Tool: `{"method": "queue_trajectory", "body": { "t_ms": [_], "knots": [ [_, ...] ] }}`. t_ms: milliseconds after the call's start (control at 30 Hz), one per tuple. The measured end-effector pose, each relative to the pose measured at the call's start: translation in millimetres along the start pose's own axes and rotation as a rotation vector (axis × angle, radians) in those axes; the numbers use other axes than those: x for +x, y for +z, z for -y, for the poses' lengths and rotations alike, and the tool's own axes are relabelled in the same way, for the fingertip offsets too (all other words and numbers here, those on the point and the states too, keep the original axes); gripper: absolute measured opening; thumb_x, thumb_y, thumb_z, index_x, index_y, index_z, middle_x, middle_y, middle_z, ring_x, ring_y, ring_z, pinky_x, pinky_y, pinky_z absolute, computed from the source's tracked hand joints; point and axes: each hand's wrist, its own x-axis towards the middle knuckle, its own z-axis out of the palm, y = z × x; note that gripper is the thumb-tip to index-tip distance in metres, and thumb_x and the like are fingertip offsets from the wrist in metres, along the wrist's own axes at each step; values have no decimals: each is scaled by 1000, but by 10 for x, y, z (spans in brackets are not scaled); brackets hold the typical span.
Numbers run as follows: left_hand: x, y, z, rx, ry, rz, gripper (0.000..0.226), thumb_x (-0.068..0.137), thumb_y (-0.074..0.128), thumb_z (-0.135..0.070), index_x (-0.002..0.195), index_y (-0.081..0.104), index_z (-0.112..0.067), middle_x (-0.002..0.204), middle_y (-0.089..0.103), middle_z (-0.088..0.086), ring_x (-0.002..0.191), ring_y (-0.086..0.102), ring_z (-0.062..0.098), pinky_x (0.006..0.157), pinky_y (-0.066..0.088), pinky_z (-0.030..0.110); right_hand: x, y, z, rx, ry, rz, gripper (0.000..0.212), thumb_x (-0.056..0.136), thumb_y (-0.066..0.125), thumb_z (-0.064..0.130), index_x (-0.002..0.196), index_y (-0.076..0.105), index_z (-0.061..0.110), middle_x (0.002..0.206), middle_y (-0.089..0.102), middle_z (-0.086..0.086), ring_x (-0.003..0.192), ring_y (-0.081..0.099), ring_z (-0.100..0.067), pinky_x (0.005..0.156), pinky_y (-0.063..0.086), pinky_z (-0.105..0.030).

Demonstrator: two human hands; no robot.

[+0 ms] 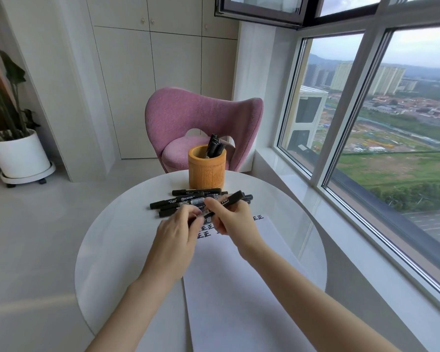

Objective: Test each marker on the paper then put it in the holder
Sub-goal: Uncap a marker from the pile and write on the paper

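Right hand (235,219) grips a marker (229,199); the holder (206,174) contains several black markers (214,146).

The marker (231,198) at frame centre is black with white print, like the loose markers (186,193) above it. The holder (206,171) is orange-tan, the paper (239,288) white with black marks, the table (107,245) white, the chair (201,115) pink.

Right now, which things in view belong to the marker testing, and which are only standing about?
In the job: the held marker, gripped by the right hand and pinched at its lower end by the left hand; the loose markers on the table; the paper; the holder.

Just around: the pink chair; the potted plant; the cupboards; the window.
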Motion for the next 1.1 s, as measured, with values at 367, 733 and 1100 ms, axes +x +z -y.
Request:
{"method": "queue_trajectory", "body": {
  "t_ms": [367, 733, 1100],
  "knots": [
    [-132, 1, -115, -36, -91, 210, 15, 95, 38, -44, 88, 49, -37, 69, 60, -3, 57, 45, 17, 58, 38, 33, -223, -120, -9, -51, -64, 113, 30, 97, 50, 10, 67, 48, 10, 46, 45, 1, 43, 35, -12, 45, 30, -19],
    [-250, 55, -82, -410, -244, 284, 16, 99, 39, -22, 103, 46, -36, 77, 51, -13, 75, 48, 5, 74, 38, 15, -128, -538, 34, 145, 71, -89, 21, 94, 55, 20, 101, 66, 3, 71, 70, -20, 60, 69, -25, 41, 30, -21],
    [-378, 92, -90, -512, -288, 323, 26, 80, 71, -9, 90, 75, -32, 91, 73, -8, 79, 68, 11, 81, 53, 24, 119, -1002, -200, -163, 126, -401, 48, 78, 77, 24, 48, 39, 19, 50, 42, -5, 46, 42, -21, 45, 26, -25]
  ]
}}
